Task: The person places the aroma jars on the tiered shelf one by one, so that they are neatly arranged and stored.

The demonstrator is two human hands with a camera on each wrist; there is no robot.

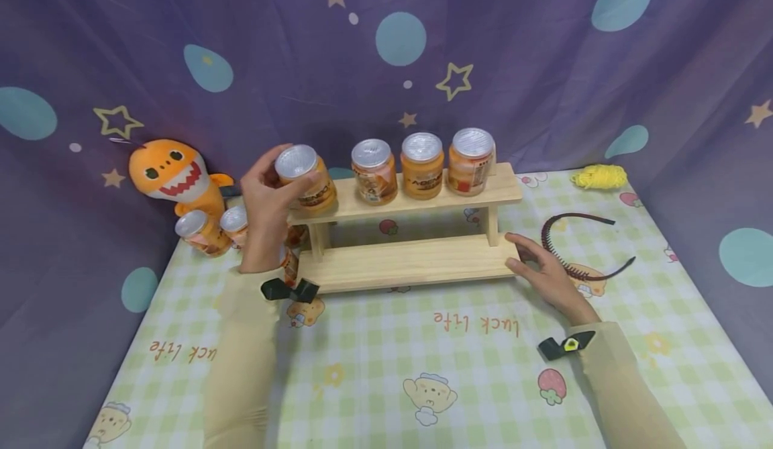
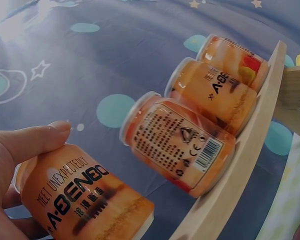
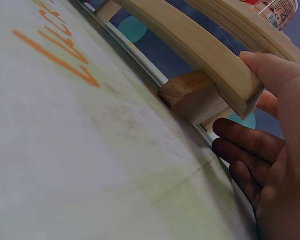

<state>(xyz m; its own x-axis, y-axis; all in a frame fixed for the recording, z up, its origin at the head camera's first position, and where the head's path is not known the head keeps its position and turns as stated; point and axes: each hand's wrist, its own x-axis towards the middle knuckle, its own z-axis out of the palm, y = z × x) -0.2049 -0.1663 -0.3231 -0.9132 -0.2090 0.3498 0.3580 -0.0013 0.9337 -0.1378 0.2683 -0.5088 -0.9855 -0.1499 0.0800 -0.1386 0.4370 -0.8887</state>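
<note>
Fingers and thumb of the left hand (image 1: 266, 201) curl round an orange jar (image 1: 304, 179) with a silver lid, holding it at the left end of the top tier of a wooden shelf (image 1: 410, 261); whether the jar's base already rests on the board cannot be told, though the left wrist view shows the jar (image 2: 85, 200) tilted in the hand (image 2: 15, 160) just beside the board's edge. Three more orange jars (image 1: 423, 164) stand upright in a row along that top tier, close together, the nearest one just beside the held jar. The right hand (image 1: 543, 271) lies open with straight fingers against the right end of the shelf's lower tier, thumb on the board's end and the other fingers on the tablecloth beneath, as the right wrist view shows (image 3: 275, 150). Two further jars (image 1: 208, 229) sit on the checked tablecloth (image 1: 386, 368) left of the shelf, in front of an orange plush shark (image 1: 175, 175). A dark headband (image 1: 580, 247) lies on the cloth just right of the right hand, and a bundle of yellow yarn (image 1: 599, 176) sits near the far right corner.
</note>
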